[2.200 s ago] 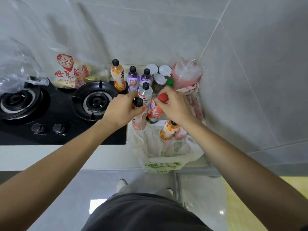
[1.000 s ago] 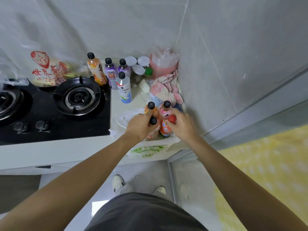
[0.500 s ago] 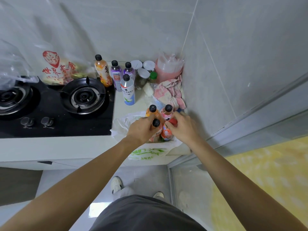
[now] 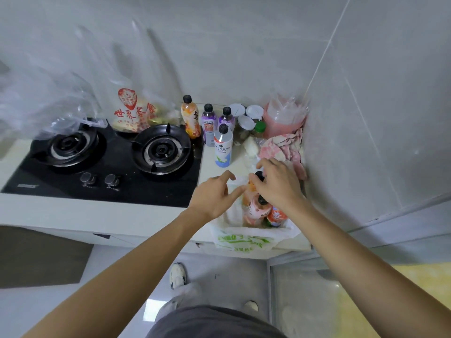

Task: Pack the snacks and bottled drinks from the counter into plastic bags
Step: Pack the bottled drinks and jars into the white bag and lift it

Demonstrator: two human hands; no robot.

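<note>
Left of the white plastic bag (image 4: 244, 237) sits the two-burner stove (image 4: 109, 162), with one printed snack bag (image 4: 133, 111) behind it. Four bottles stand on the surface (image 4: 212, 164) behind the bag: one orange bottle (image 4: 190, 118), two purple bottles (image 4: 209, 124) and one white bottle (image 4: 222, 147). Your left hand (image 4: 212, 198) hovers at the bag's mouth, its grip loose and empty. Inside the bag I count at least three bottles (image 4: 258, 211). Your right hand (image 4: 278, 184) spreads over their caps, touching one; I cannot tell whether its grip holds it.
</note>
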